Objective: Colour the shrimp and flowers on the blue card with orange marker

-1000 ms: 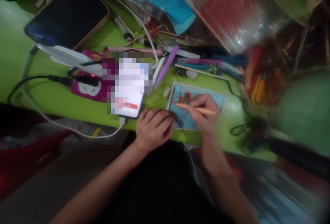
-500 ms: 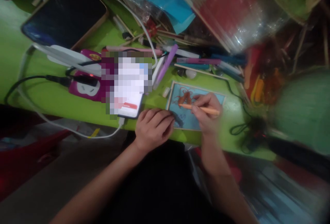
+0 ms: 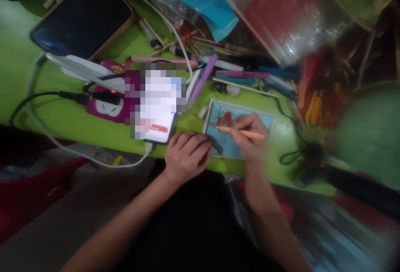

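Barely shifted, orange pen point(image 3: 255, 135) lies level, tip left.

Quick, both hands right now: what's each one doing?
Left hand: curled shut, resting on the green table at the blue card edge.
Right hand: closed on the orange pen, tip on the card.

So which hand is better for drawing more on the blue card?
Right, most likely. The right hand grips the orange pen, with its tip on the blue card. The left hand rests at the card's near-left edge and holds no pen.
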Available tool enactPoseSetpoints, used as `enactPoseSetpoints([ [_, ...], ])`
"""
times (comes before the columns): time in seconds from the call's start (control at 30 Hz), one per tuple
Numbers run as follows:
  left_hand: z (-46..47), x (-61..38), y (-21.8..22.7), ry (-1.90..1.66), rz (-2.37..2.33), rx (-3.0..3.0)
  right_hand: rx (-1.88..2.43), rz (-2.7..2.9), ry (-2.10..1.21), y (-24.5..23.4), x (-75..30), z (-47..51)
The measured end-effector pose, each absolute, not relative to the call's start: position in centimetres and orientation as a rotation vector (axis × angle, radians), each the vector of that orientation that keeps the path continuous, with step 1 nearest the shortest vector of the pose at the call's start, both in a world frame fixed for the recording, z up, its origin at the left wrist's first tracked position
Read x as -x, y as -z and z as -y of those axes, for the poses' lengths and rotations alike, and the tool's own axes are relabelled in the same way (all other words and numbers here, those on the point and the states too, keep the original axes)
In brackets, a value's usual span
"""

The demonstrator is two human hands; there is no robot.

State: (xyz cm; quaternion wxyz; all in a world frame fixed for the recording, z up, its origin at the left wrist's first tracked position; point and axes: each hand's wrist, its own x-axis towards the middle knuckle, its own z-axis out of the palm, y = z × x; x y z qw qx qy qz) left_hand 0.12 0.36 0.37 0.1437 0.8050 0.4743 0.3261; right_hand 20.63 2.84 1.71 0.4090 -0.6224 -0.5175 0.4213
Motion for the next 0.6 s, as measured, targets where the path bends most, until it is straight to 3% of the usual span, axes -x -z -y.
enactPoseSetpoints([
  [0.6,-0.39,-0.16,-0.43,-0.937,-1.366,-2.317,1.587,1.35,-1.107,-1.77,-20.48,-2.86],
])
